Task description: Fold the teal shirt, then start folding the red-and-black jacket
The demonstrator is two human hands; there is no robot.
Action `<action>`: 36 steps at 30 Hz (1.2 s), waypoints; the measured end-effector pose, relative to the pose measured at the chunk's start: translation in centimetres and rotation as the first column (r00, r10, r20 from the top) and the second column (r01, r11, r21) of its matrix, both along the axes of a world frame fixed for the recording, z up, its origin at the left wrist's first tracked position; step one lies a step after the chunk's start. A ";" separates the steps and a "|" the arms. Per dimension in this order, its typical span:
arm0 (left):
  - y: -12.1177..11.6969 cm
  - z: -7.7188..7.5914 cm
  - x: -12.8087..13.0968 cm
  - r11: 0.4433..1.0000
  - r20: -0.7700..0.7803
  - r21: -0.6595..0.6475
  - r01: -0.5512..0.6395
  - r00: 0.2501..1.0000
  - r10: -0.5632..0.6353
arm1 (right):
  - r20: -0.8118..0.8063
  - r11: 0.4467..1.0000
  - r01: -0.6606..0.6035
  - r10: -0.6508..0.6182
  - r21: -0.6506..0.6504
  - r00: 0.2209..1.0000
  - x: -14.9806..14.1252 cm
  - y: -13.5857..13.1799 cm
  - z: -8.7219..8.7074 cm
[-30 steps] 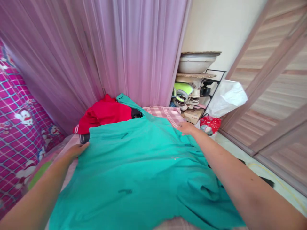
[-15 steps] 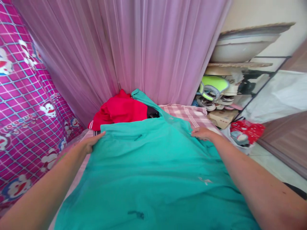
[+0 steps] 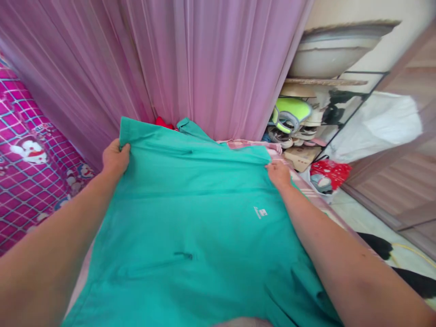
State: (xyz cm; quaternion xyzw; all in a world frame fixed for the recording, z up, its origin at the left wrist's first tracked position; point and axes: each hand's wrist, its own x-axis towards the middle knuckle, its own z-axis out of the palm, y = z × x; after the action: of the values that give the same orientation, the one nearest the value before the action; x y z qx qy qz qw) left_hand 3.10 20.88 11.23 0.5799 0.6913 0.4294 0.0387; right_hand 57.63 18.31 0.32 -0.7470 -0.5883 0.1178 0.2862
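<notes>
1. Our left hand (image 3: 116, 158) pinches the shirt (image 3: 190, 218), spread before us over the bed.
2. Our right hand (image 3: 278, 174) grips its far edge.
3. Uneven pulls could skew the fold.

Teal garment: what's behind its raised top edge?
Behind the teal garment, held up by left hand and right hand, a sliver of red cloth and pink plaid fabric show; the rest is covered.
</notes>
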 end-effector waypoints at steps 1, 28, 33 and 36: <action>0.1 -0.6 0.0 0.999 -0.040 -0.050 -0.008 0.999 0.006 | -0.011 0.999 -0.018 0.017 -0.027 1.000 -0.4 -0.3 0.0; -18.8 -15.4 0.1 0.862 -0.547 -0.422 0.280 0.680 -0.488 | -0.597 0.872 -0.307 0.021 -0.381 0.802 4.3 -28.3 9.2; -18.7 -15.7 0.0 0.866 -0.552 -0.409 0.286 0.678 -0.485 | -0.867 0.940 0.333 -0.101 0.078 0.489 3.7 -26.5 13.2; -18.7 -15.8 0.0 0.871 -0.552 -0.391 0.299 0.681 -0.481 | -0.797 0.828 0.448 -0.002 0.337 0.603 1.8 -24.2 14.6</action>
State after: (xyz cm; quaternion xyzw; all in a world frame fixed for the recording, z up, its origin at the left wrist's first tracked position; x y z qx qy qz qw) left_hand 3.06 2.18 -4.56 0.8136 0.5734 0.0922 -0.0266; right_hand 59.38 -5.91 14.89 -0.5919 -0.3146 0.2269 0.7066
